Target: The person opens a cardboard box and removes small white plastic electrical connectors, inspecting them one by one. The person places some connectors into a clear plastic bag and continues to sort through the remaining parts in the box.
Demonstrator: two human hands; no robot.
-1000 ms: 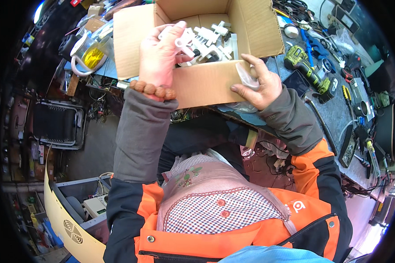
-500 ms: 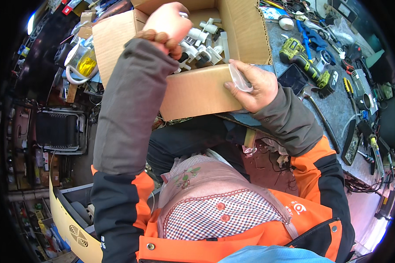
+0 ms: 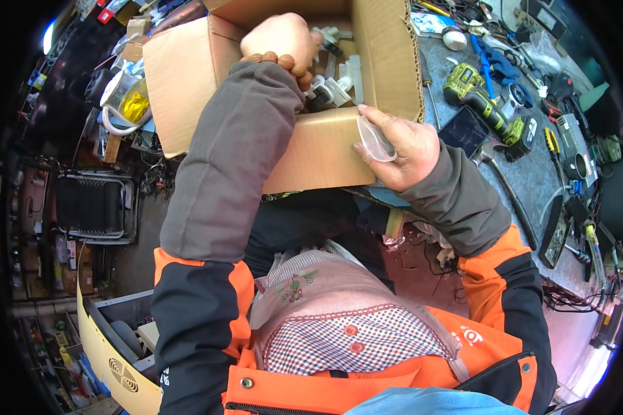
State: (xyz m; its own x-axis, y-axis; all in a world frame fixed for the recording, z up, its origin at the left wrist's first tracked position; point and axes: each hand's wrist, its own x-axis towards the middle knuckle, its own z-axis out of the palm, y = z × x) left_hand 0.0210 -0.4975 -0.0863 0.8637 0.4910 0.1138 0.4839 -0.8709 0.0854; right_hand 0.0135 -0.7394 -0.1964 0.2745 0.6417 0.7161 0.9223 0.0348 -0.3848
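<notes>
A cardboard box (image 3: 318, 149) with raised flaps stands at the near edge of the workbench. Inside lie several white plastic fittings (image 3: 336, 90), some with black parts. My left hand (image 3: 280, 41), with a brown bead bracelet at the wrist, reaches down into the box over the fittings; its fingers are mostly hidden, so I cannot make out whether they grip anything. At the box's near right corner, my right hand (image 3: 412, 149) is closed on a clear plastic cup-like piece (image 3: 376, 140), its fingertips against the cardboard.
To the right on the bench lie a green cordless power tool (image 3: 488, 104), a dark flat tablet-like device (image 3: 464, 129), a hammer (image 3: 509, 190) and a screwdriver (image 3: 431, 100). A clear container with yellow contents (image 3: 135, 104) stands left of the box. A black folding chair (image 3: 93, 207) is farther left.
My left hand has moved right and deeper into the box, covering different fittings. The box has shifted slightly. My right hand still holds the clear piece in nearly the same place.
</notes>
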